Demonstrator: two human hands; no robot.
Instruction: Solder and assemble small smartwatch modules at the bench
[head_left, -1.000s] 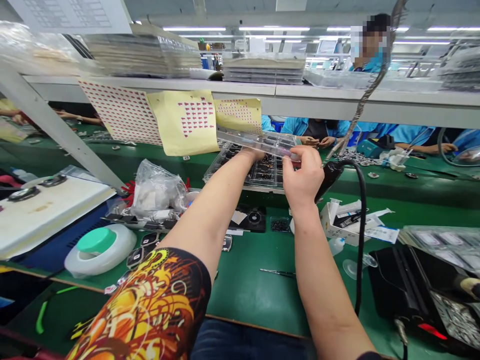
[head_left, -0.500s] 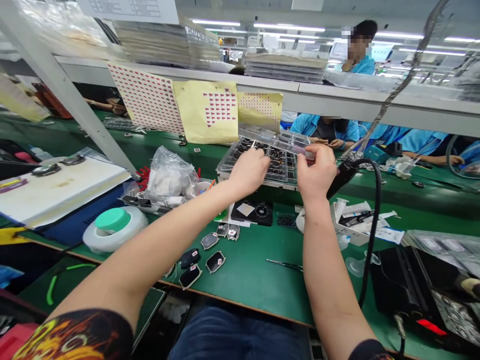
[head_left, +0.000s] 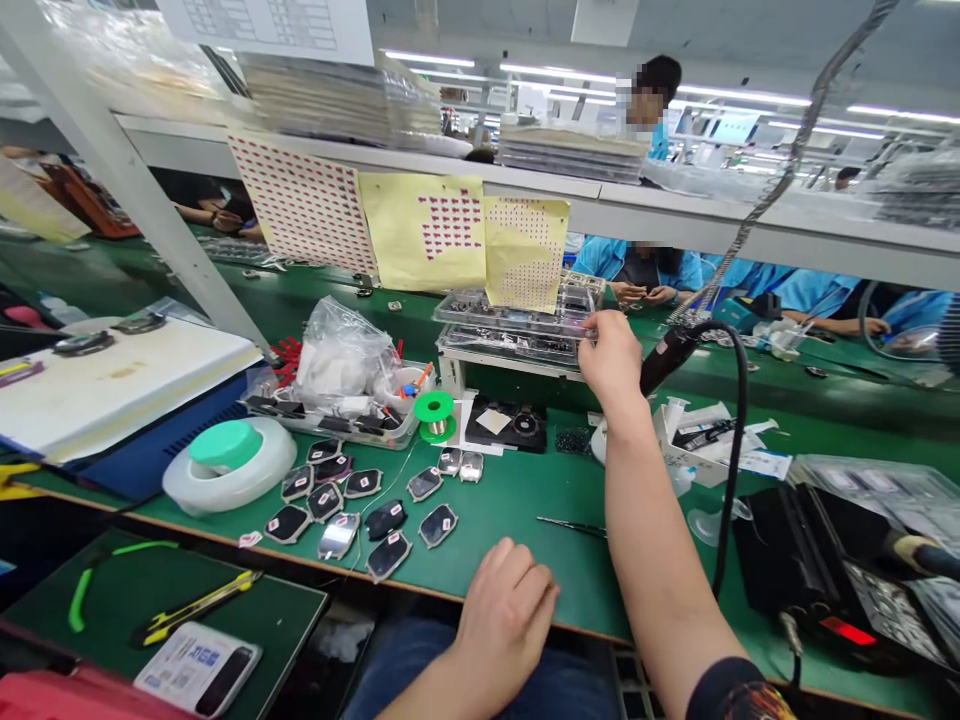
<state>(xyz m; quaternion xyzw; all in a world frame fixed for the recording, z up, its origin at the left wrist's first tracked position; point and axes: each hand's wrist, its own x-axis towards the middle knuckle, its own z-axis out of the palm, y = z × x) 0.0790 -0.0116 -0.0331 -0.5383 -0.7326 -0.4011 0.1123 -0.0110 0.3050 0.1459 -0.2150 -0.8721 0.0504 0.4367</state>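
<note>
Head view: the right hand [head_left: 615, 360] is seen with its fingers [head_left: 598, 325] closed on the near right corner of an upper clear plastic tray [head_left: 517, 318], held above a second clear plastic tray [head_left: 510, 345] on a white rack at the far side of the desk [head_left: 495, 560]. The left hand [head_left: 506, 625] is curled loosely, empty, at the near edge. About thirteen black-and-silver rounded pieces [head_left: 388, 556] are laid out left of centre. Dark parts are left in both trays, uncounted because the compartments are too small to tell.
</note>
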